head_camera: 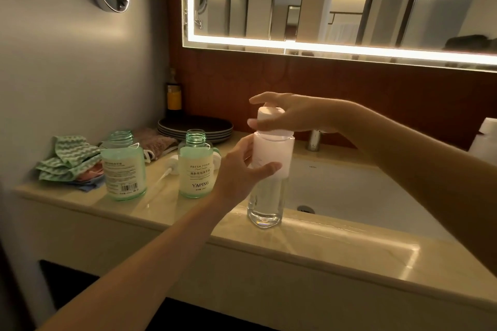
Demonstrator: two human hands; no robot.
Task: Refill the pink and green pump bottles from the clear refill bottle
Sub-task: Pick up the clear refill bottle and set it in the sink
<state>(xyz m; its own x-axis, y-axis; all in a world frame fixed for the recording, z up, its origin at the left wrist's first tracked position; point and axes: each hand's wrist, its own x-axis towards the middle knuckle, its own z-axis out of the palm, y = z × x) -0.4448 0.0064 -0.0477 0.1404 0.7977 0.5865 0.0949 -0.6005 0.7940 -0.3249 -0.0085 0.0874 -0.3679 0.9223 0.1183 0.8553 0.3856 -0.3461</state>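
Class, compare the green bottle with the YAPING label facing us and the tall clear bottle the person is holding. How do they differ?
The green bottle is short and squat; the clear bottle is tall and slim. The green bottle's neck is open, with no top on it; the clear bottle has a pale cap under the right hand. The green bottle stands untouched; the left hand grips the clear bottle. Both stand upright on the counter.

Both my arms are stretched out front. My left hand (239,169) is curled sideways with thumb forward, and my right hand (290,113) arches over just above it, fingers bent down, pinching.
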